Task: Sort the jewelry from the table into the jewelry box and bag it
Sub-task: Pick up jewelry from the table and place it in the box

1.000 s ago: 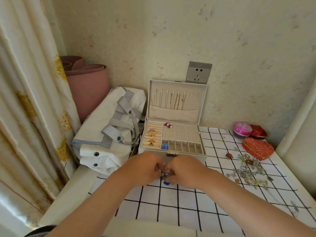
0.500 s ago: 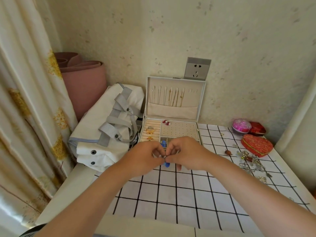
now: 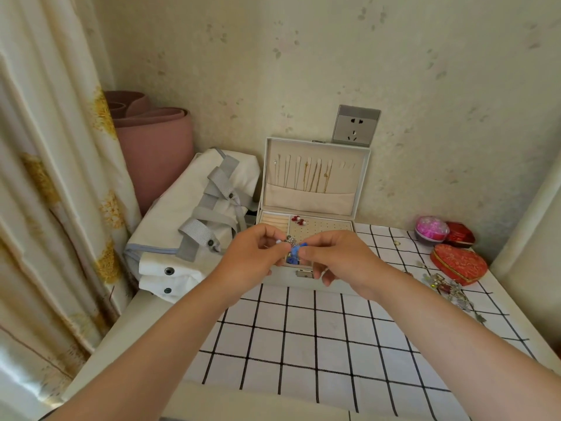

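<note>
Pinching a small blue-and-silver trinket (image 3: 295,251) between them in the head view, the left hand (image 3: 253,264) and right hand (image 3: 341,259) meet over the front of the open jewelry box (image 3: 309,197). A white bag (image 3: 188,220) lies just left of the box. Loose jewelry (image 3: 446,287) sits at the right of the checked table (image 3: 303,344), beside a red heart-shaped case (image 3: 460,264).

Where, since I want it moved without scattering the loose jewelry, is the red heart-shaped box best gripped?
Grip the heart-shaped box across its low side walls at the widest part, coming down from above. It lies flat, lid up, and loose jewelry crowds its near edge, so a frontal approach would likely scatter that.
</note>
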The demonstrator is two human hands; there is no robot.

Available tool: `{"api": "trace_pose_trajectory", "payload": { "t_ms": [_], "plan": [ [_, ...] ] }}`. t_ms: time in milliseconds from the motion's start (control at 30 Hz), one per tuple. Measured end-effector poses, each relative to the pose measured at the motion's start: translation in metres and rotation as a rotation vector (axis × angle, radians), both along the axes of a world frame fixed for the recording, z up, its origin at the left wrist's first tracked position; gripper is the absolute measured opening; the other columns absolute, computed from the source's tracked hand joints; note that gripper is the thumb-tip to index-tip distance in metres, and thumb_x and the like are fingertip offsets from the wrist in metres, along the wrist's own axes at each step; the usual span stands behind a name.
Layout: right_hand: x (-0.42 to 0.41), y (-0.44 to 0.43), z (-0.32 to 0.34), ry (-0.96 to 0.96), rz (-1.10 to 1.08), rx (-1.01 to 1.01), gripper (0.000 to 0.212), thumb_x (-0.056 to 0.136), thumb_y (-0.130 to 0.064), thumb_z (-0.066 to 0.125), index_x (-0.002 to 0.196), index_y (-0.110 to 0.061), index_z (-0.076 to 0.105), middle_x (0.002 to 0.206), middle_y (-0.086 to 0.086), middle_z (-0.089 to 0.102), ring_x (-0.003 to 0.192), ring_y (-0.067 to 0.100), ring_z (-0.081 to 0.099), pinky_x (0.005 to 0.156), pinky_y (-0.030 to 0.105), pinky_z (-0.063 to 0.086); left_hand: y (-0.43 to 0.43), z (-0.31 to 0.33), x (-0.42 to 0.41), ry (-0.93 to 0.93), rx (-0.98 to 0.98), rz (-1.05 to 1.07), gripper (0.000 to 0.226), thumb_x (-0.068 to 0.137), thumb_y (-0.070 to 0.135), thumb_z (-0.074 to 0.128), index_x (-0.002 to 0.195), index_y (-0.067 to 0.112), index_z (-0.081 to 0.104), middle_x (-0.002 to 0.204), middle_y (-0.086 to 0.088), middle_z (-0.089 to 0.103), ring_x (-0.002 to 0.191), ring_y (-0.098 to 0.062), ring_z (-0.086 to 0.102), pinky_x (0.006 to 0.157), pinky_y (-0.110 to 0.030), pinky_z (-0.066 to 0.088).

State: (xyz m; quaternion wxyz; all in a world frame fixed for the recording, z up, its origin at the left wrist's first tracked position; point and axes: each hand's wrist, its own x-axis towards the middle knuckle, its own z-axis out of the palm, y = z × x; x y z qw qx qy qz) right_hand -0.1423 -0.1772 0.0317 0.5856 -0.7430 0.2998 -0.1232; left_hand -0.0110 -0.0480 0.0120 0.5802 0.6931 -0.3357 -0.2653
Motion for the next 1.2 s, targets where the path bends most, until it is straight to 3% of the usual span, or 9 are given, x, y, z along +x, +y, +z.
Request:
{"api": "trace_pose_trajectory", "payload": {
  "t_ms": [233,400,500,667,733,833,933,1000,1200],
  "plan": [
    [0.005,0.003,0.001,-0.026,-0.14,-0.17,0.01,0.079,-0.017,0.083,0.08,-0.013,0.074,0.052,-0.005,0.064,0.043,0.013,0.053,0.043,0.027,0.045,-0.005,-0.004,0.0,-0.139,0.062,-0.027,0.016,0.086,0.015,0.072,0.1,0.023,0.07,0.08,-0.005,0.07,0.062,-0.001,0.06,0.054,-0.01,0.044],
    [0.005,0.005,0.003,-0.119,-0.03,-0.042,0.016,0.088,-0.026,0.074,0.088,-0.01,0.078,0.083,0.021,0.071,0.053,0.017,0.054,0.046,0.027,0.044,-0.008,-0.004,0.003,-0.076,0.019,0.002,0.013,0.085,0.013,0.072,0.095,0.02,0.067,0.085,-0.011,0.073,0.062,-0.005,0.063,0.054,-0.014,0.046],
    [0.006,0.003,0.0,-0.141,-0.04,-0.028,0.005,0.088,-0.017,0.075,0.091,-0.015,0.077,0.075,0.014,0.068,0.057,0.016,0.057,0.047,0.028,0.047,-0.008,-0.001,0.003,-0.038,-0.036,-0.027,0.012,0.086,0.015,0.073,0.096,0.018,0.066,0.086,-0.012,0.073,0.065,-0.008,0.063,0.055,-0.015,0.047],
    [0.007,0.0,0.0,-0.116,0.018,0.002,0.019,0.088,-0.013,0.075,0.107,-0.015,0.076,0.089,0.013,0.075,0.064,0.018,0.063,0.052,0.031,0.053,-0.011,-0.004,0.006,-0.159,-0.048,-0.069,0.017,0.083,0.02,0.077,0.094,0.023,0.065,0.083,-0.007,0.072,0.068,-0.012,0.064,0.066,-0.031,0.055],
    [0.008,-0.004,0.001,-0.063,0.004,-0.078,0.014,0.087,-0.012,0.075,0.101,-0.013,0.078,0.079,0.012,0.073,0.061,0.017,0.062,0.053,0.031,0.054,-0.013,-0.006,0.008,-0.2,-0.028,-0.063,0.02,0.081,0.02,0.078,0.095,0.025,0.064,0.083,-0.005,0.071,0.068,-0.009,0.061,0.074,-0.037,0.055],
    [0.011,-0.014,0.003,-0.009,-0.04,-0.233,0.009,0.088,-0.013,0.075,0.096,-0.016,0.077,0.071,0.01,0.069,0.057,0.015,0.061,0.053,0.03,0.054,-0.014,-0.008,0.013,-0.295,0.011,-0.053,0.023,0.082,0.024,0.077,0.098,0.031,0.062,0.088,0.007,0.069,0.074,-0.004,0.06,0.078,-0.033,0.055],
    [0.016,-0.03,0.002,0.037,-0.035,-0.557,0.01,0.089,-0.019,0.074,0.094,-0.027,0.076,0.081,-0.008,0.069,0.058,-0.003,0.06,0.062,0.023,0.048,-0.012,-0.015,0.021,-0.75,0.179,-0.07,0.024,0.087,0.032,0.069,0.109,0.038,0.062,0.103,0.016,0.063,0.098,-0.005,0.051,0.087,-0.032,0.05],
    [0.02,-0.039,0.002,0.089,0.037,-0.721,0.013,0.09,-0.022,0.073,0.097,-0.032,0.075,0.088,-0.014,0.068,0.065,-0.011,0.057,0.066,0.019,0.041,-0.01,-0.022,0.024,-0.912,0.27,-0.146,0.03,0.09,0.034,0.063,0.119,0.038,0.063,0.112,0.012,0.058,0.109,-0.009,0.042,0.093,-0.035,0.045],
    [0.039,-0.045,0.006,0.331,0.367,-1.132,0.016,0.094,-0.022,0.065,0.105,-0.033,0.073,0.093,-0.015,0.056,0.086,0.006,0.055,0.074,0.027,0.044,-0.011,-0.026,0.027,-0.949,0.337,-0.256,0.037,0.093,0.041,0.057,0.13,0.038,0.06,0.12,0.007,0.049,0.118,-0.013,0.034,0.103,-0.036,0.038]
  ]
}}
